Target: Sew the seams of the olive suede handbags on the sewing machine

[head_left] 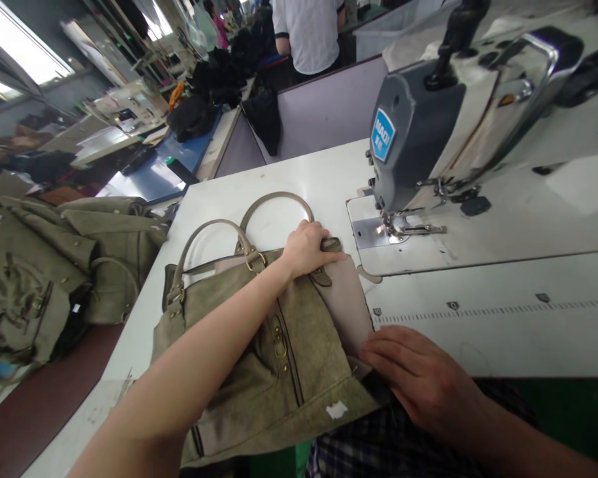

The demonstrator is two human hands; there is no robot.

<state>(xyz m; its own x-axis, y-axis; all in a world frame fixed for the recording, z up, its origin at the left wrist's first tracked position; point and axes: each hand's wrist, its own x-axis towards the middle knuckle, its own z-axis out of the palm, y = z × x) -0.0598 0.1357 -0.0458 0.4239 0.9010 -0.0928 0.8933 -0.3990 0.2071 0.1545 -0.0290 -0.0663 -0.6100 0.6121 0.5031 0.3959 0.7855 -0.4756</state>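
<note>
An olive-green handbag [309, 332] lies on the white sewing table, its two looped handles [202, 229] pointing away from me. It has brass-coloured rings and a buckle-like fitting on the front. My left hand [306, 249] is closed over the bag's top edge near the base of one handle, its thumb toward the pale lining panel [346, 292]. My right hand [423, 372] is closed on the lower end of that panel at the bag's open side, fingers pressed together. Its thumb is hidden. A small white patch [336, 409] shows on the bag's lower edge.
A sewing machine [418, 133] stands at the right, its needle area beside the bag. Printed ruler marks [453, 307] run along the table's front. More olive bags [64, 265] are piled at the left. Behind a lilac partition [329, 106] is a person in a white shirt [306, 33].
</note>
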